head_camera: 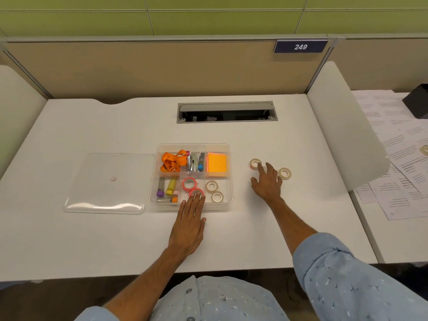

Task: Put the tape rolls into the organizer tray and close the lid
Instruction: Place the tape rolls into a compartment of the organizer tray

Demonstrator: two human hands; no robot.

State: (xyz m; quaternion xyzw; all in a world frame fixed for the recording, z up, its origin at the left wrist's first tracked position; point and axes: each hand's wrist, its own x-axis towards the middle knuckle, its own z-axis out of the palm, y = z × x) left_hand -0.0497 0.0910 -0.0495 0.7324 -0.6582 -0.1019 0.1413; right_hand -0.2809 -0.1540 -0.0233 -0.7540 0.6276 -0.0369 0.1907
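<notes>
A clear organizer tray (228,172) sits mid-desk. Its front compartments hold two pink tape rolls (189,183) (196,192) and two beige rolls (211,186) (217,196). My left hand (190,221) lies flat at the tray's front edge, fingertips touching the nearer pink roll, holding nothing. My right hand (267,181) hovers spread over the desk to the right of the tray, between a beige roll with a pink edge (254,163) and another beige roll (284,173). The clear lid (106,181) lies flat to the left of the tray.
The tray also holds an orange lanyard (173,160), staplers (195,162), orange sticky notes (217,163) and markers (166,188). A cable slot (227,111) opens behind it. White dividers flank the desk; printed papers (398,144) and another roll lie beyond the right one.
</notes>
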